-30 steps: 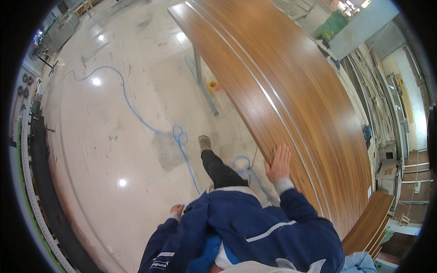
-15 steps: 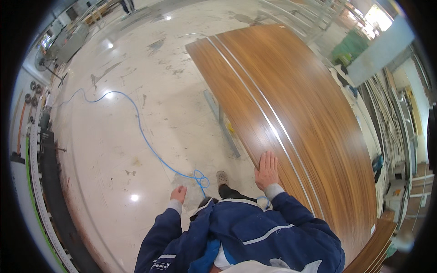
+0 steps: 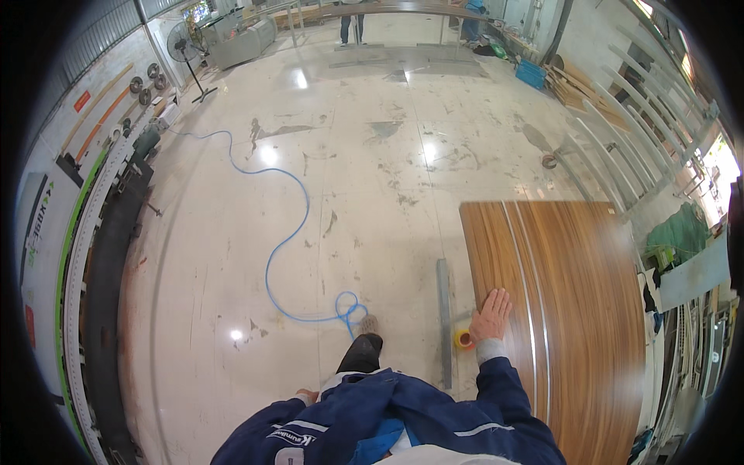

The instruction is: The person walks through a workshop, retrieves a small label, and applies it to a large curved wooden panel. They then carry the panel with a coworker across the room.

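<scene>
A wide brown wood-grain panel with two pale lengthwise stripes lies to my right. Flat on it, close to its left edge, rests my right hand, fingers stretched out and gripping nothing. My left hand hangs low beside my body; the jacket covers most of it, so its fingers cannot be made out. Under the panel's left side stands a grey metal support bar, and a roll of yellow tape shows just beside my right wrist.
A blue hose winds over the pale floor to near my foot. Along the left runs a long machine; a standing fan is beyond it. Metal racks and a blue crate stand right. People work at a far table.
My view has lifted and turned, bringing the far room into sight, and the panel now appears further right. My left hand has drawn back toward my body; the right stays flat on the panel.
</scene>
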Action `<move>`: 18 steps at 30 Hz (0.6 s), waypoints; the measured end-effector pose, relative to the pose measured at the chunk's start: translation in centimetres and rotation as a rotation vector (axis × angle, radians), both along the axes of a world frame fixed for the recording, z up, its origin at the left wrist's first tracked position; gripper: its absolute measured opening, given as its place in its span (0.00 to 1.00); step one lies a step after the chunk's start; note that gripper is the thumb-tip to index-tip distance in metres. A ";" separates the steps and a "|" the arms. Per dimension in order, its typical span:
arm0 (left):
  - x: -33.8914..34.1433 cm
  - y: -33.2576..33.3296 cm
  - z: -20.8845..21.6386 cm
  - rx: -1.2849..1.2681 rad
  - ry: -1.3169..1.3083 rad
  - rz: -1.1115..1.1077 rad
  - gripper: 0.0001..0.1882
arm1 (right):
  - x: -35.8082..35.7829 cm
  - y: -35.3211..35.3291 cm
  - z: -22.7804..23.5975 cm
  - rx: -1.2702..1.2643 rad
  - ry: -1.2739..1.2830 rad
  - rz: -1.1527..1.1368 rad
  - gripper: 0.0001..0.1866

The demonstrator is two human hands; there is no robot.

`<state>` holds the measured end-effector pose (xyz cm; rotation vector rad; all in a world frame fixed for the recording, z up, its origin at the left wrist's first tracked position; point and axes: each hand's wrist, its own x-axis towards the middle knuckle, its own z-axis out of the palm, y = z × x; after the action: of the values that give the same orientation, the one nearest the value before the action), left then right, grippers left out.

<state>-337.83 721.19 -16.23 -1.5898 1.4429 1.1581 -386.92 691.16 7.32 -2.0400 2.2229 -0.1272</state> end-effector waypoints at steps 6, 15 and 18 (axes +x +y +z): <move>5.8 -18.9 2.6 -0.225 0.093 0.891 0.27 | 2.6 -11.6 -1.3 -0.189 -0.070 -0.116 0.34; 5.0 -55.4 3.6 -0.295 0.319 0.811 0.28 | 5.5 -23.5 -0.9 -0.070 0.041 -0.219 0.45; 2.3 -65.0 4.2 -0.236 0.292 0.639 0.31 | 6.2 -28.1 0.3 -0.065 -0.037 -0.261 0.44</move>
<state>-335.54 656.17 -12.07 -2.2174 1.3163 1.6822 -380.67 663.08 7.58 -1.7503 2.4813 -0.2617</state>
